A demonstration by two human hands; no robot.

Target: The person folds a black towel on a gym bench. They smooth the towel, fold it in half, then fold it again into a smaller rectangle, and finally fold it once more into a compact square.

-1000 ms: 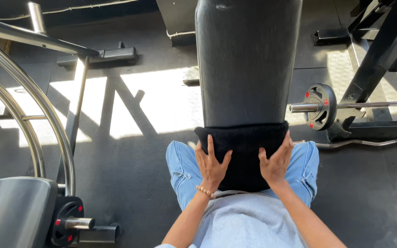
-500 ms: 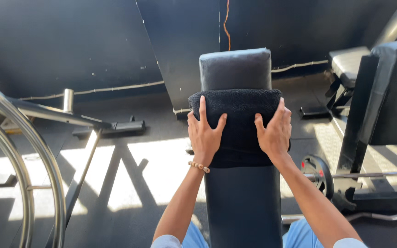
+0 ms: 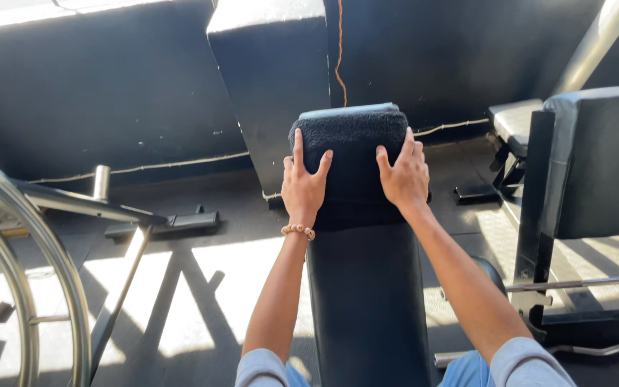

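A dark towel [image 3: 352, 161] lies across the far end of a long black padded bench [image 3: 365, 301]. My left hand [image 3: 302, 185], with a bead bracelet at the wrist, presses flat on the towel's left side, fingers spread. On the towel's right side my right hand [image 3: 402, 175] lies flat in the same way. Both arms reach straight out along the bench. Neither hand curls around the cloth.
A curved chrome machine frame [image 3: 30, 265] stands at the left. Another black padded bench [image 3: 596, 165] on a steel frame is at the right, with a bar [image 3: 582, 283] below it. A black pillar [image 3: 270, 79] and dark wall lie beyond.
Both hands have slid the towel along the bench, from near my lap up to its far end. My view has lifted from the floor toward the wall.
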